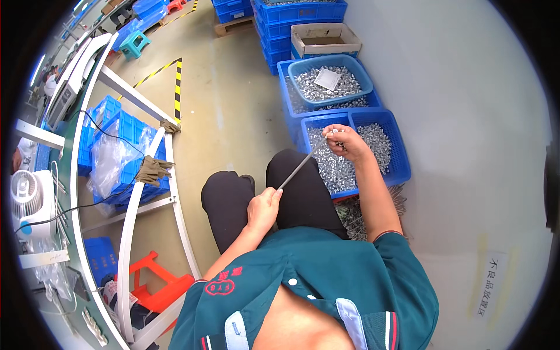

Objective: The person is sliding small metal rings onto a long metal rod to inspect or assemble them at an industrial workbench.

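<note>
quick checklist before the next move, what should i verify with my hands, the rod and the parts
1. Left hand gripping the metal rod: ok, fingers closed around it.
2. Rod aimed toward the right hand: ok, its far end slants up to it.
3. Right hand holding small metal pieces: ok, a few show at its fingers.
4. Rod tip fitted into a piece: cannot tell, too small to make out.
5. Loose silver parts close by: ok, many lie in the blue basket by the right hand.
</note>
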Demonstrator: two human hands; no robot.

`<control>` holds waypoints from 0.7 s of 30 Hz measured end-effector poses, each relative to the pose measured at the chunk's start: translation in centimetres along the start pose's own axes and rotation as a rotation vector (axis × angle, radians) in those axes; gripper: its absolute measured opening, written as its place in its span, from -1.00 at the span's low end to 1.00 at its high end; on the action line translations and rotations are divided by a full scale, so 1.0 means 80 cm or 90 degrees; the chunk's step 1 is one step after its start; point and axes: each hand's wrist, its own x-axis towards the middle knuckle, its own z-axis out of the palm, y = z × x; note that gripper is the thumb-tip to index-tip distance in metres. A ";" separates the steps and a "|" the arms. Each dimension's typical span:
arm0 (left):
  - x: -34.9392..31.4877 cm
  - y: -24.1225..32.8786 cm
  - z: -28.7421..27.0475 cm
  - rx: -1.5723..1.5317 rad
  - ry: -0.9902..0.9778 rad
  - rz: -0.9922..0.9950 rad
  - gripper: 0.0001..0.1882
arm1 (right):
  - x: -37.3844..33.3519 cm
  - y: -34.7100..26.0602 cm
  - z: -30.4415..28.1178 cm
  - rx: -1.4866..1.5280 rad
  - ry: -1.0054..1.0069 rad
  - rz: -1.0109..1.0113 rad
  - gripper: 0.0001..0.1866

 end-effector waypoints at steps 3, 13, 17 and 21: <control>0.008 -0.010 0.006 -0.097 -0.022 -0.014 -0.63 | -0.001 0.003 0.007 0.066 -0.041 -0.006 -0.78; 0.017 -0.020 0.009 -0.448 -0.031 0.047 -0.63 | -0.011 0.009 -0.003 0.191 0.014 -0.006 -0.68; 0.019 -0.024 0.013 -0.435 -0.018 0.040 -0.63 | -0.009 0.011 -0.011 0.195 0.052 -0.016 -0.70; 0.021 -0.018 0.006 -0.365 -0.015 0.004 -0.60 | -0.009 0.018 -0.016 0.138 0.117 -0.002 -0.78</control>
